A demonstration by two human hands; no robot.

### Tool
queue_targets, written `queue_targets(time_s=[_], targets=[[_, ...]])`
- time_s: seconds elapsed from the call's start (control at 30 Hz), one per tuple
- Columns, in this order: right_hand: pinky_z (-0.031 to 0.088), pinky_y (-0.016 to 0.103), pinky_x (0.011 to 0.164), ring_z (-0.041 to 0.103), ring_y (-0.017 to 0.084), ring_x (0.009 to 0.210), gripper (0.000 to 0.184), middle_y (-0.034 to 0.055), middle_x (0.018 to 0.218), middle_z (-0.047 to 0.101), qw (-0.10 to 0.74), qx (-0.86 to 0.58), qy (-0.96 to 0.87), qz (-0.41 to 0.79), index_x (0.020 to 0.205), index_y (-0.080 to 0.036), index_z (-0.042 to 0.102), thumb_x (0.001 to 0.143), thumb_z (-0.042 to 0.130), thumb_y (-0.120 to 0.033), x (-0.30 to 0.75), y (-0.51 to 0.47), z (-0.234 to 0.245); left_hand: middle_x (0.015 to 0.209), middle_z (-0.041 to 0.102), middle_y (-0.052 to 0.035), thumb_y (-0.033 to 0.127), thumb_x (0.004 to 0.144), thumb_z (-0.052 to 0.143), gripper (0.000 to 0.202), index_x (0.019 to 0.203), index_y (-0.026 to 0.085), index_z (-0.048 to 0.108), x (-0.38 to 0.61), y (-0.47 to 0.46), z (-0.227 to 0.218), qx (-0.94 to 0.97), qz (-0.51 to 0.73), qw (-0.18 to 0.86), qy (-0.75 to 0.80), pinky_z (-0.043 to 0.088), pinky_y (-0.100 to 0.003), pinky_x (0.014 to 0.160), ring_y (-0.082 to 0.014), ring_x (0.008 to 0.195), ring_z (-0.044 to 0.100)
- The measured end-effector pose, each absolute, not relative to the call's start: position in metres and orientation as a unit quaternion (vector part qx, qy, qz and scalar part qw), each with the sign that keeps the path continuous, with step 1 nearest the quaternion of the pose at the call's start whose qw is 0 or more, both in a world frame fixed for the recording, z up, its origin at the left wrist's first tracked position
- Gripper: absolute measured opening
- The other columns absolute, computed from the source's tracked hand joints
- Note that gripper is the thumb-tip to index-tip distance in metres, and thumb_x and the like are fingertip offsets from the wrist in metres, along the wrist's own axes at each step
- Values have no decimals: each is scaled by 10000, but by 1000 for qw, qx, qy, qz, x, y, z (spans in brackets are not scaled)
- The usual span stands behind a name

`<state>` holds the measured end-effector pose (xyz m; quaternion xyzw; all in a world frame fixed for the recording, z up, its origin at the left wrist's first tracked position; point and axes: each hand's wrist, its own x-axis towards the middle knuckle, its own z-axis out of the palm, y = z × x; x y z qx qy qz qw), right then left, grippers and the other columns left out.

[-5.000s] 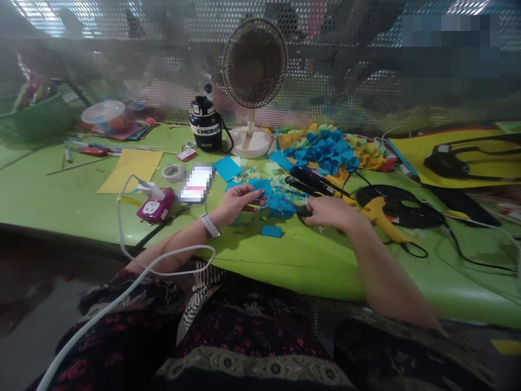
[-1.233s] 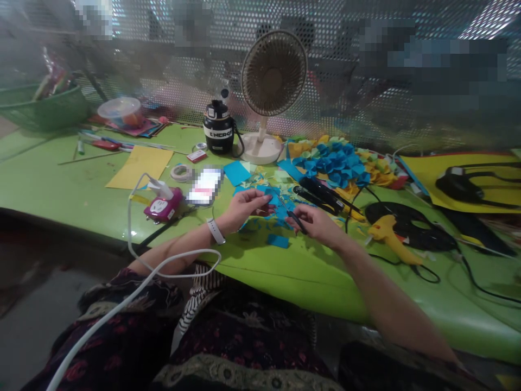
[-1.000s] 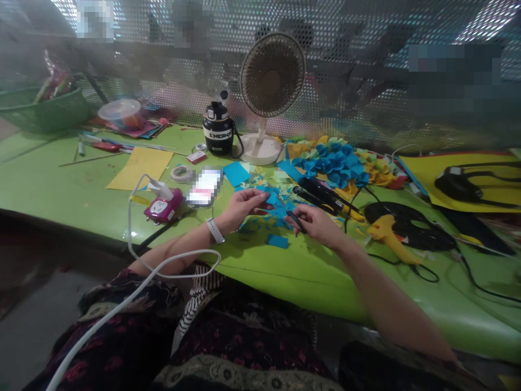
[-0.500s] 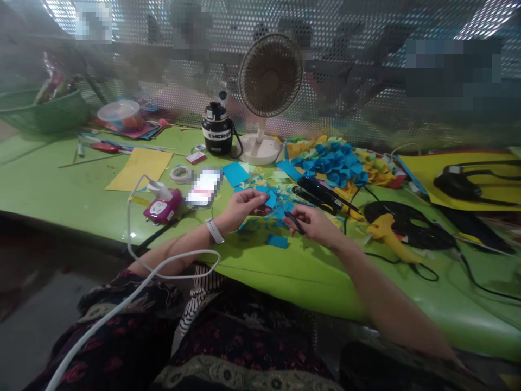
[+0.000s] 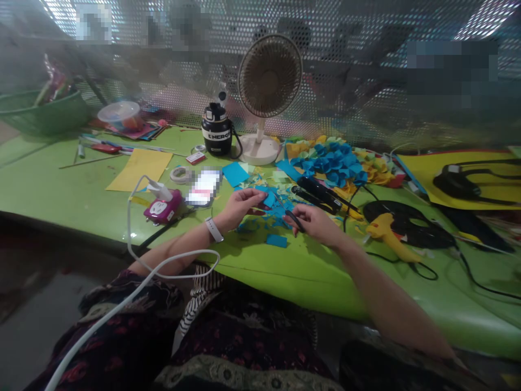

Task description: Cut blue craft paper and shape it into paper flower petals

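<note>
A green bench [image 5: 73, 201] fills the view, backed by a perforated metal screen [image 5: 366, 21]. Taking the far side of the bench as 12 o'clock from the person's hands, a white desk fan [image 5: 269, 76] stands at 12. A mound of blue and yellow paper petals [image 5: 334, 160] lies at 1 o'clock, and a yellow hot glue gun [image 5: 386, 231] rests at 3 o'clock beside a black cord [image 5: 411, 217]. At 11 o'clock stand a black insulated flask [image 5: 215, 130] and a roll of tape [image 5: 180, 175]. A sheet of yellow card [image 5: 138, 169] lies further out at 10 o'clock. A pink power socket [image 5: 161, 207] sits at 9 o'clock, with a white cable [image 5: 129, 228] running from it toward the person's lap.

Between them, the left hand [image 5: 240, 209], a white band on its wrist, has its grip pressed together on a small piece of blue paper [image 5: 268, 198]. The right hand [image 5: 315, 224] has its grip closed around small black-handled scissors [image 5: 293, 220], their thin blades pointing to 10 o'clock at the paper. Whether the blades are spread is too small to tell. Blue paper scraps [image 5: 260, 224] lie beneath both hands.
</note>
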<state>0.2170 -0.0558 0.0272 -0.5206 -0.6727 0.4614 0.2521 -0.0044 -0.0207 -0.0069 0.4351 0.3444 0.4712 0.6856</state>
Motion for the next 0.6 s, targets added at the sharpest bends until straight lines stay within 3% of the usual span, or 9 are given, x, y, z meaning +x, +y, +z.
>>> queue_targets(time_s=[0.6], targets=[[430, 289, 531, 549, 148, 535, 569, -20, 555, 578, 255, -520, -677, 454, 652, -223, 523, 629, 737, -750, 218, -55, 26, 659, 692, -9, 351, 727, 859, 310, 844, 129, 678, -7, -18, -3, 434, 460, 686, 360, 562, -230, 616, -125, 625, 701]])
